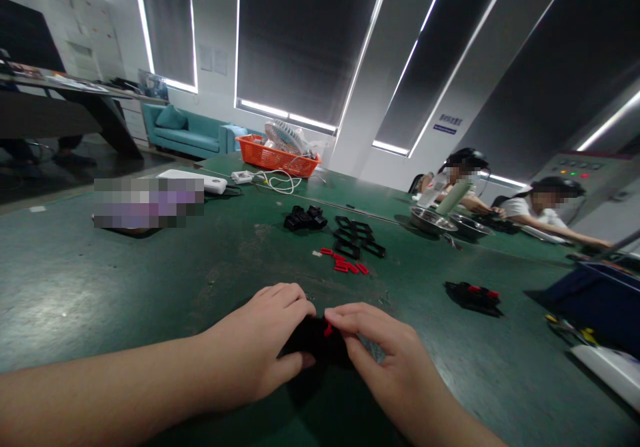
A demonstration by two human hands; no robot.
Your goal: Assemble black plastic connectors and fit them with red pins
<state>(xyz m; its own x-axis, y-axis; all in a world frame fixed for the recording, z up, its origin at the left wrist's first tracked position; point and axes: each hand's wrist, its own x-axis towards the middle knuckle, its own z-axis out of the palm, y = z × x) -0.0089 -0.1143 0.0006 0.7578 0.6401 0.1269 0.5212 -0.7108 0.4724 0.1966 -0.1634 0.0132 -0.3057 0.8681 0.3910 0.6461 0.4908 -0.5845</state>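
At the near middle of the table, my left hand is closed around the left side of a black piece, thumb below and fingers over the top. My right hand pinches at its right side, where a small red piece shows under the fingertips. Shadow and fingers hide much of the black piece, so its kind is unclear. Beyond the hands lie several small red rectangular rings and several black rectangular frames. A cluster of black parts sits to their left.
A black part with red pieces lies to the right, near a dark blue bin. Metal bowls stand farther back, by two seated people. At the back are an orange basket, a white cable and a white device.
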